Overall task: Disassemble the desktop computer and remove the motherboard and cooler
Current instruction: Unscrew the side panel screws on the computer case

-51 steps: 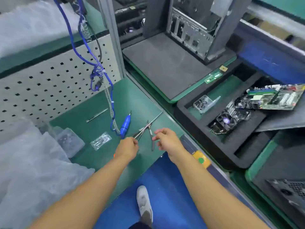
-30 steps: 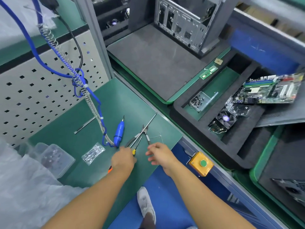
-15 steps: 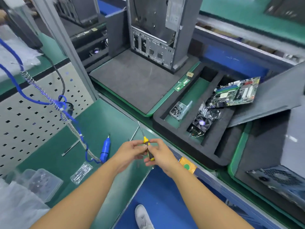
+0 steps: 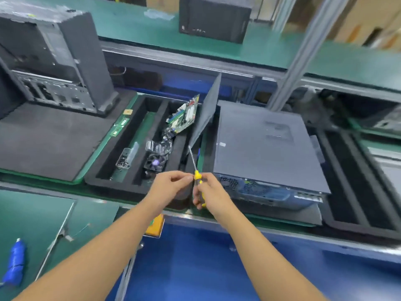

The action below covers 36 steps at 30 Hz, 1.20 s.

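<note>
Two hands hold the screwdriver (image 4: 196, 175), right hand (image 4: 211, 193) round its handle, left hand (image 4: 171, 187) pinching the collar; the closed computer (image 4: 260, 148) looks heavy, rigid, best gripped at its edges

A long bench (image 4: 43, 187) runs across just beyond the left hand (image 4: 171, 187) and right hand (image 4: 209, 192). On it, well left of the hands, lies a green tray (image 4: 102, 146) lined with a grey foam mat (image 4: 54, 137). Straight beyond them, beside that tray, sits a black foam tray (image 4: 112, 187) with long compartments. To their right, another grey mat (image 4: 303, 216) lies under a closed computer case (image 4: 260, 148). Nearer and left of the hands, a green side bench (image 4: 32, 213) bears a blue power screwdriver (image 4: 15, 266) and a thin metal rod (image 4: 58, 235).
</note>
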Motion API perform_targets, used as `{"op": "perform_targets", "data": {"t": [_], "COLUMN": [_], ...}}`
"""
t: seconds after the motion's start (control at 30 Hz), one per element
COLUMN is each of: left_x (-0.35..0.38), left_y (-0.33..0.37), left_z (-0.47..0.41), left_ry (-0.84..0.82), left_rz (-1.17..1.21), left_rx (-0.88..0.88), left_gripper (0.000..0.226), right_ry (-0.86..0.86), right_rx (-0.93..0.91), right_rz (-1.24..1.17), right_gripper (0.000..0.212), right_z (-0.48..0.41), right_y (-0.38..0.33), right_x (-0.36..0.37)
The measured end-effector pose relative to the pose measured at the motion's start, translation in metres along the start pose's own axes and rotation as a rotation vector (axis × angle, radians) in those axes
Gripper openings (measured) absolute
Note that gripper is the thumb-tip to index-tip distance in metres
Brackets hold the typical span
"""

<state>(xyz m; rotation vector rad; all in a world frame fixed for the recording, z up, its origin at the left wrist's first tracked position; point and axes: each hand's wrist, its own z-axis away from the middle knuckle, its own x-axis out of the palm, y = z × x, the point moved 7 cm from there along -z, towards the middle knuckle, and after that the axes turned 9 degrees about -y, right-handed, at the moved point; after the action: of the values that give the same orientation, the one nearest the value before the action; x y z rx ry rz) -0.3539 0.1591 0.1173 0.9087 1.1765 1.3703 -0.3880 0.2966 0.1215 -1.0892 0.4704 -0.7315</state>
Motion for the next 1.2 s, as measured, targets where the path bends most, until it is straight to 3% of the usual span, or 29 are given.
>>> {"op": "perform_targets", "data": {"t": [0.13,0.27,0.4,0.53,0.83,0.97,1.2], "left_x": [0.091,0.168,0.231,0.275,0.332,0.357,0.361], "left_y": [0.042,0.075,0.087,0.079,0.083,0.08,0.076], "left_z": [-0.032,-0.051,-0.066,-0.076,-0.093,-0.101,-0.113], "left_ry": [-0.143,-0.271,-0.331,-0.407,-0.471,-0.552,-0.427], "left_rz": [-0.211,-0.617,-0.862,-1.017,-1.041,-0.88,-0.797], "left_rx": [0.125,0.332,0.467,0.541,0.604,0.575,0.574], "left_gripper": [0.017,0.022,0.043,0.052,0.051,0.04,0.021], "right_ry": [0.182,0.302,0.394,0.432,0.585,0.633,0.673], "right_rx": [-0.042,-0.085,-0.117,-0.037,0.056,0.098,0.131], "right_rz": [-0.159,-0.201,-0.289,-0.338,-0.376,-0.327,-0.289], "right_gripper": [0.018,0.027,0.027,0.012,0.024,0.03,0.033], "right_z": [0.042,0.089,0.127,0.148,0.169,0.178,0.174], "right_y": [0.006,0.017,0.036,0.064,0.089,0.096,0.102], "right_x": [-0.09,-0.164,-0.207,-0.229,-0.258,-0.269,-0.283]}}
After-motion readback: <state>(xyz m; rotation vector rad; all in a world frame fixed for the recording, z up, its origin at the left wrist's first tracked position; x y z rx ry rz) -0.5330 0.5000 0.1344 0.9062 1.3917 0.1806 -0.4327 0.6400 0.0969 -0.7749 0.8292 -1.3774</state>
